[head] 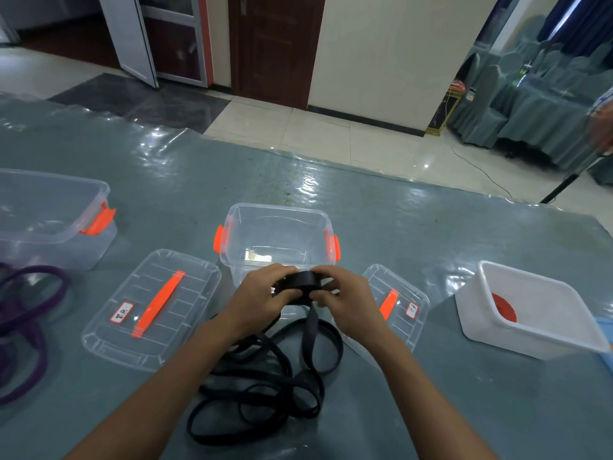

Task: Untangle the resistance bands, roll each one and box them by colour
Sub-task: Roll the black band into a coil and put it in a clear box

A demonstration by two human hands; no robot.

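Your left hand (262,295) and right hand (348,302) sit close together, forearms angling inward. Both hands' curled fingers and thumbs pinch the black band roll (303,282) between them.

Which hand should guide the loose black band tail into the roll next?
Right, probably. The loose tail hangs from the black roll just beside the right hand. The left hand grips the roll's other side and can steady it.

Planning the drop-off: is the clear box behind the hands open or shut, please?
Open: the clear box carries no lid; the left lid and right lid lie flat beside it.
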